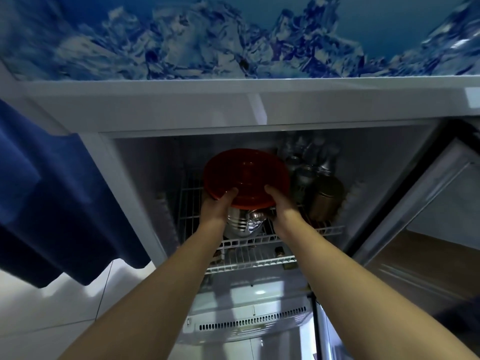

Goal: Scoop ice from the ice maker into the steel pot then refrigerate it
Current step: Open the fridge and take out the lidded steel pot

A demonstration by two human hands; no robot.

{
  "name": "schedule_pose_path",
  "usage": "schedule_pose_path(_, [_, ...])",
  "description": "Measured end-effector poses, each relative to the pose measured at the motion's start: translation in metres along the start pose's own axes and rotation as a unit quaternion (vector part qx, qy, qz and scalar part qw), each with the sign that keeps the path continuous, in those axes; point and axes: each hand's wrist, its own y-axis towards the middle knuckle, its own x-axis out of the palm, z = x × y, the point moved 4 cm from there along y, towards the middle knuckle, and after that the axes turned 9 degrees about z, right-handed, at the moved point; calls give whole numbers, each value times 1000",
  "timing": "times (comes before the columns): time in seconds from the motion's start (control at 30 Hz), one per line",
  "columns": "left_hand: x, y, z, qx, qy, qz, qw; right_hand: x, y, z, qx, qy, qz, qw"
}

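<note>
The steel pot (240,223) stands on the upper wire shelf (259,239) inside the open fridge, capped by a round red lid (246,175). My left hand (217,205) grips the lid's near left rim. My right hand (279,202) grips its near right rim. Both arms reach in from the bottom of the frame. The lid hides the inside of the pot, so no ice shows.
Several metal cans and bottles (315,188) stand on the same shelf to the right of the pot. A lower wire shelf (250,263) holds small jars. The fridge door (426,216) hangs open at right. A blue curtain (52,203) hangs at left.
</note>
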Motion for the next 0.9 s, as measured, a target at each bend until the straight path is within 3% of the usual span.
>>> schedule_pose_path(0.27, [-1,-23,20,53,-25,-47,997,-12,-20,-7,-17,22,35,999])
schedule_pose_path(0.9, [-36,-123,52,39,-42,-138,989,-48,-154,-35,-59,7,83,995])
